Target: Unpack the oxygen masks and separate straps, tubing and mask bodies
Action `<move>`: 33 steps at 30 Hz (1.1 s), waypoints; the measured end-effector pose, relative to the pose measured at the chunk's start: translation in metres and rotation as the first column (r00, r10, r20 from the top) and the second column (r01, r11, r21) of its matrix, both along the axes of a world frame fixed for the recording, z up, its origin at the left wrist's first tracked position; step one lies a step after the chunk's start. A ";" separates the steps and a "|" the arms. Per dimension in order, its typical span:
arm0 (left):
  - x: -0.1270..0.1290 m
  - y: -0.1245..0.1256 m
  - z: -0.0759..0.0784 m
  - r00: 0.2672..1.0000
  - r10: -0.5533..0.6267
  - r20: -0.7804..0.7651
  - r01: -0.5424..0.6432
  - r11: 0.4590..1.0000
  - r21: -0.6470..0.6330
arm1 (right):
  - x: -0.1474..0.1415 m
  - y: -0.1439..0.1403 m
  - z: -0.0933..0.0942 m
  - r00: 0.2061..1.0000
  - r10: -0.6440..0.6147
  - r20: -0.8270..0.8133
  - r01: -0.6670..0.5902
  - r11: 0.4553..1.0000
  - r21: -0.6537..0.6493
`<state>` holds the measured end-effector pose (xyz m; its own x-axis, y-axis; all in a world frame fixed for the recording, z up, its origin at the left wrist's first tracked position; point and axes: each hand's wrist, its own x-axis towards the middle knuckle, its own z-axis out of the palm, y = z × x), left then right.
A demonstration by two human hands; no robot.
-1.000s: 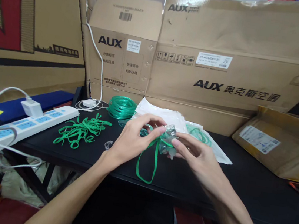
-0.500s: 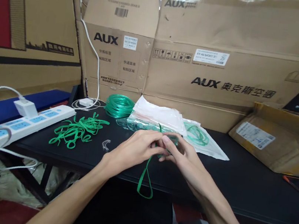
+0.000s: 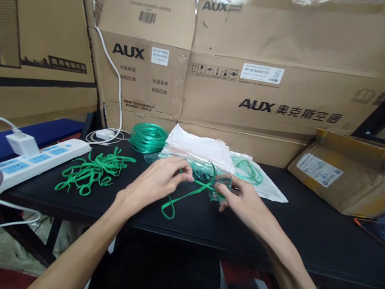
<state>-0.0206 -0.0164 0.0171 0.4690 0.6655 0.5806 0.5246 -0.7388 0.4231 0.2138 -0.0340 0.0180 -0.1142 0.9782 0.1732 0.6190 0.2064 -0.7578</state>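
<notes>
Left of the desk: power strip (image 3: 19,164) with a white charger (image 3: 21,143) plugged in, unchanged across the last second. Next to it, the heap of green straps (image 3: 92,173) lies loose on the black desk (image 3: 308,239), untouched; the coil of green tubing (image 3: 147,137) sits behind it, against the cartons (image 3: 262,68). Your left hand (image 3: 156,182) has dropped from chest height to just above the desk; fingers curled, thumb and forefinger pinched on one green strap (image 3: 185,195). Half a second ago that strap hung in a loop below the desk edge; now it runs taut from your left pinch across to the mask, with its free loop lying on the desk near the front edge. Your right hand (image 3: 241,205) is closed round the clear mask (image 3: 220,187), which is low over the desk, in front of the plastic bags (image 3: 206,149). Judgement: the strap has been pulled through or drawn tight at the mask's side, so the fitting looks mid-way; whether the end is seated in its slot cannot be told, the fingers hide it. Far right: a padded parcel (image 3: 347,175), not involved.
</notes>
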 end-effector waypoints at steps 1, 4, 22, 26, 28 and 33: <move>0.004 -0.002 -0.001 1.000 -0.009 -0.002 0.009 1.000 0.000 | 0.000 0.000 -0.001 1.000 0.008 0.007 -0.008 1.000 -0.005; 0.018 -0.012 -0.003 0.997 -0.073 -0.003 0.073 0.997 -0.006 | -0.001 -0.003 -0.003 0.999 0.048 0.008 -0.048 0.999 -0.011; 0.027 -0.010 -0.008 0.997 -0.064 0.047 0.070 0.986 -0.150 | -0.005 -0.005 0.001 0.991 0.121 0.055 -0.118 0.991 -0.062; 0.012 -0.002 -0.006 0.997 0.051 0.054 -0.044 0.990 -0.132 | 0.007 0.000 0.005 0.988 -0.020 0.156 0.022 1.000 -0.012; 0.004 0.003 -0.005 0.990 0.122 0.075 -0.112 0.986 -0.121 | 0.014 0.002 0.008 0.976 -0.109 0.191 0.104 0.994 0.035; 0.004 0.004 -0.007 0.973 0.186 0.133 -0.176 0.981 -0.083 | 0.016 0.000 0.011 0.977 -0.098 0.191 0.088 0.994 0.060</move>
<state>-0.0170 -0.0127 0.0099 0.2544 0.7735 0.5805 0.5787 -0.6026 0.5495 0.2297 -0.0336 0.0288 -0.0593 0.9765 0.2070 0.7712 0.1765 -0.6116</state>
